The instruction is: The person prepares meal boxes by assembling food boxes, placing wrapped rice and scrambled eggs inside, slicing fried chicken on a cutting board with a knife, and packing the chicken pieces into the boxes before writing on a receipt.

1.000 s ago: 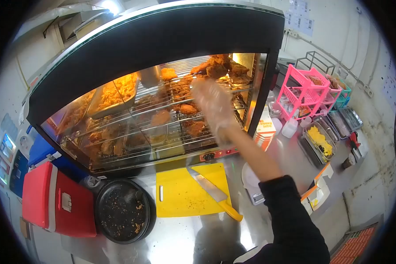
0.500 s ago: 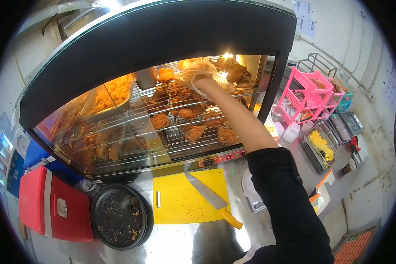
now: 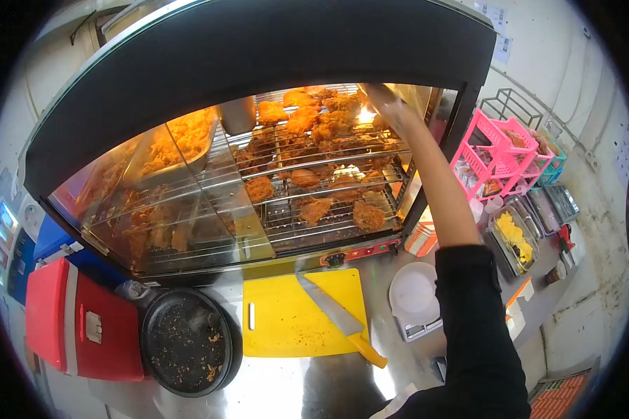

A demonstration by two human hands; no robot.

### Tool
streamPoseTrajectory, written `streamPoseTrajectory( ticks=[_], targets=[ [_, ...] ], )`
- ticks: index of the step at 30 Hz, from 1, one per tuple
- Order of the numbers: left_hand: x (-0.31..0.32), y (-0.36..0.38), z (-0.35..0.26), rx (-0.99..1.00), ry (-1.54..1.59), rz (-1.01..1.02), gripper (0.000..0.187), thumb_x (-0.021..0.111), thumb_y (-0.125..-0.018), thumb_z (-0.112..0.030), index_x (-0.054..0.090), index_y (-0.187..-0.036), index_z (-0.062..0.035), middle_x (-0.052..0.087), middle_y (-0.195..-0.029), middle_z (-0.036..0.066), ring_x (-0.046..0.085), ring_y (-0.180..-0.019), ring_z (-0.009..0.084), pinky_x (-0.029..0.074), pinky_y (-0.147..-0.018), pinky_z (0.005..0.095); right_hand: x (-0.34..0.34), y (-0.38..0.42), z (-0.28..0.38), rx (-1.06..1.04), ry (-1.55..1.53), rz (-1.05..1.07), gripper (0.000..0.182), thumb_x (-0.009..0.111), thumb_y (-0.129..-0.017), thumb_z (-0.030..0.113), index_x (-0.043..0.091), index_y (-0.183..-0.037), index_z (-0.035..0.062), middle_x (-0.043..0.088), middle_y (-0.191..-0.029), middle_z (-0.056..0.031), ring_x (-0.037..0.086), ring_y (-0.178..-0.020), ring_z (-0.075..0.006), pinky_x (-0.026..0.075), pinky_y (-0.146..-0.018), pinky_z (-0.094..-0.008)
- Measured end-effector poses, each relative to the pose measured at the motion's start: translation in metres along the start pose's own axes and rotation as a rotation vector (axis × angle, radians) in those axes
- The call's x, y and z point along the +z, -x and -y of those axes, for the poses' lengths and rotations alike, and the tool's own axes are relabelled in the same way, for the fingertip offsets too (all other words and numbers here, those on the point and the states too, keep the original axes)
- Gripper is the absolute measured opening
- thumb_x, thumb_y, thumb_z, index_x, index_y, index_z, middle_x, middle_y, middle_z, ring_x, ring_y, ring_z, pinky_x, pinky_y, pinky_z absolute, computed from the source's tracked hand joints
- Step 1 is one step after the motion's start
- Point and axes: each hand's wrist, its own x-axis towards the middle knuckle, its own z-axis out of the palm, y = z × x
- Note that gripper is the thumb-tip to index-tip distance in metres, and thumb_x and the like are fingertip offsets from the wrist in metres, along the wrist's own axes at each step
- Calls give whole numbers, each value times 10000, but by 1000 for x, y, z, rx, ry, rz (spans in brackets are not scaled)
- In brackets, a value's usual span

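Observation:
My right hand point(image 3: 388, 103), in a thin clear plastic glove, reaches deep into the lit food warmer point(image 3: 272, 52) at its upper right. It is smeared by motion and partly cut off by the warmer's top edge, so its fingers and anything in them cannot be made out. Just left of it, orange fried pieces point(image 3: 302, 119) lie on the upper wire rack. Larger browned fried pieces point(image 3: 316, 209) rest on the rack below. A metal tray of fried food point(image 3: 185, 140) stands behind the glass on the left. My left hand is not in view.
On the steel counter, a knife point(image 3: 332, 307) lies across a yellow cutting board point(image 3: 279, 314). Left are a black round pan point(image 3: 182, 342) and a red cooler box point(image 3: 108, 321). Right are a scale with a white bowl point(image 3: 414, 293), pink baskets point(image 3: 493, 146) and a yellow-filled tray point(image 3: 514, 237).
My right hand has moved right, from above the middle of the upper rack to its far right side. More orange fried pieces and the white bowl on the scale now show.

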Motion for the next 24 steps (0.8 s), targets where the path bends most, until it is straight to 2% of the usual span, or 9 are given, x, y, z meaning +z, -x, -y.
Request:
streamPoseTrajectory(
  ticks=[4,7,9,12,14,18,20,21,24],
  targets=[
    [-13,-10,-74,143,505,59,428,512,-755,-15,401,-1166,19,377,-1193,191,351,-1146,307,276,-968,414,-30,93,34,74,-57,277,664,353,-889,526,321,-1348,47,313,-1395,-144,240,-1313,-252,209,-1074,-374],
    [-53,-13,-163,517,987,665,605,651,-678,-175,355,-1183,-17,323,-1219,186,313,-1156,322,245,-987,442,-10,179,12,-82,-859,186,714,330,-869,575,160,-1412,144,171,-1461,-80,161,-1343,-271,183,-1055,-460],
    [-90,-20,-239,787,1147,721,750,809,-577,-318,402,-1116,6,399,-1153,190,372,-1098,333,293,-956,430,5,251,13,97,-1704,221,722,319,-856,592,100,-1427,207,111,-1478,-51,124,-1346,-322,187,-1013,-586],
    [-108,-1,-286,689,1284,786,683,774,-612,-266,398,-1111,10,403,-1139,201,387,-1083,337,315,-914,432,20,313,1,306,-1901,102,709,314,-838,623,118,-1419,269,87,-1474,-48,95,-1336,-387,208,-935,-680],
    [-100,10,-290,680,1124,858,412,666,-687,-166,447,-1014,-43,443,-1080,177,425,-1023,332,319,-845,441,26,329,-19,400,-2190,225,693,326,-833,628,110,-1414,316,61,-1474,-49,13,-1344,-383,244,-933,-658],
    [-118,11,-285,1003,796,729,222,582,-697,-105,508,-904,-77,511,-1000,127,455,-969,311,317,-783,411,6,325,-21,107,-1996,255,699,344,-836,618,113,-1415,303,32,-1472,-50,2,-1348,-366,231,-941,-649],
    [-115,29,-279,1458,1059,433,190,550,-672,-106,550,-863,-104,548,-929,63,474,-942,277,310,-781,384,-3,320,-29,505,-1742,-107,692,373,-843,591,135,-1415,280,97,-1467,-59,107,-1337,-355,220,-952,-634],
    [-115,25,-278,1455,1058,428,190,550,-672,-106,550,-863,-104,548,-929,63,474,-942,277,310,-781,384,-6,312,-30,503,-1743,-101,692,373,-843,591,135,-1415,280,97,-1467,-59,107,-1337,-355,220,-952,-634],
    [-112,3,-275,1306,951,563,230,571,-699,-90,569,-928,-117,531,-997,84,457,-980,282,308,-801,406,-12,262,-25,456,-1298,-31,590,470,-846,494,347,-1333,185,387,-1312,-44,443,-1097,-259,339,-938,-492]
  ],
)
